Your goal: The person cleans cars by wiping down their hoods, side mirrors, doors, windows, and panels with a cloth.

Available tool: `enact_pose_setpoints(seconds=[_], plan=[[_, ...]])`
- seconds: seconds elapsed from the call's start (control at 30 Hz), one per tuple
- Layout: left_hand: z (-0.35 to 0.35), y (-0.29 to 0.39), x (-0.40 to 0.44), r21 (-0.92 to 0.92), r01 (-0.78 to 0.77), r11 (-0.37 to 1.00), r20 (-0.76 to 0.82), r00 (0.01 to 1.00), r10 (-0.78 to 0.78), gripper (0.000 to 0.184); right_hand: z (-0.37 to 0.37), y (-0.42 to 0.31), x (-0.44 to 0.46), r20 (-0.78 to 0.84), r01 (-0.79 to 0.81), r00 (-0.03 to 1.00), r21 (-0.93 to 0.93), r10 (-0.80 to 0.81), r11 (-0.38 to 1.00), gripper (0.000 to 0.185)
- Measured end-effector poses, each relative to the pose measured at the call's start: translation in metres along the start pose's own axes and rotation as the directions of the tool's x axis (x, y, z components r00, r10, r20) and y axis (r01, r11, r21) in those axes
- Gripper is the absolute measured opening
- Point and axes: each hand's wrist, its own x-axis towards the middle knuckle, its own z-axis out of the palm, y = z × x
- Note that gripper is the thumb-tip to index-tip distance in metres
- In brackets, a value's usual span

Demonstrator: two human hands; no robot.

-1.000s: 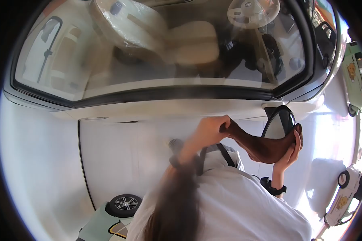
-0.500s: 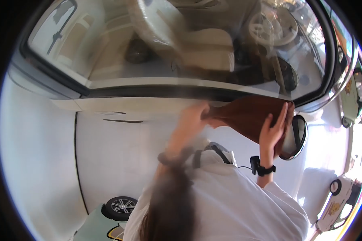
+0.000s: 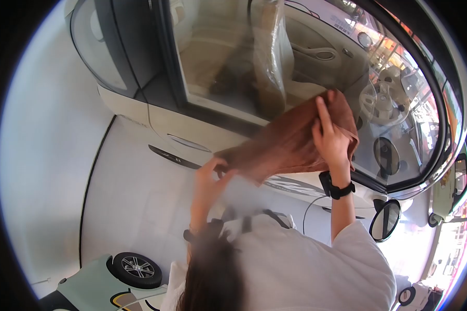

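A brown cloth stretches slantwise across the lower part of the car's side window. My left hand grips its lower left corner between thumb and fingers, beside the door below the glass. At the upper right end of the cloth, my right hand lies on top with its fingers stretched out and thumb apart. Under that hand the cloth covers part of the window; whether it touches the glass I cannot tell. A dark watch is on my right wrist.
The side mirror sticks out to the right of my right forearm. A chrome door handle is left of the cloth. Through the glass, a plastic-wrapped seat and a steering wheel show. A pale green car with a wheel stands behind me at lower left.
My view has turned and shifted. The right end of the cloth has moved from beside the mirror up onto the window, under my right hand. My left hand has moved down and left, stretching the cloth.
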Motion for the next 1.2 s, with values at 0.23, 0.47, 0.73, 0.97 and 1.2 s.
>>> enact_pose_setpoints(seconds=[0.23,0.47,0.73,0.97,1.2], plan=[[-0.071,-0.045,-0.035,-0.1,0.244,0.965,-0.161,0.953,-0.258,0.028,0.036,-0.103,0.067,0.097,0.126,0.983,0.248,-0.154,0.961,0.063],[-0.078,-0.071,-0.054,-0.324,0.241,0.915,-0.287,0.896,-0.338,0.042,0.056,-0.125,0.068,0.121,0.163,0.967,0.388,-0.225,0.907,0.062],[-0.027,-0.028,-0.008,-0.167,0.069,0.984,0.05,0.997,-0.061,0.055,-0.015,-0.023,0.01,0.077,-0.037,0.997,0.147,0.026,0.988,0.052],[0.066,0.054,0.044,-0.047,-0.307,0.951,0.31,0.9,0.306,0.073,-0.06,0.094,-0.067,-0.185,-0.201,0.969,-0.196,0.165,0.96,0.06],[0.142,0.123,0.064,-0.01,-0.639,0.769,0.417,0.697,0.584,0.079,-0.096,0.162,-0.135,-0.405,-0.424,0.857,-0.207,0.317,0.882,0.079]])
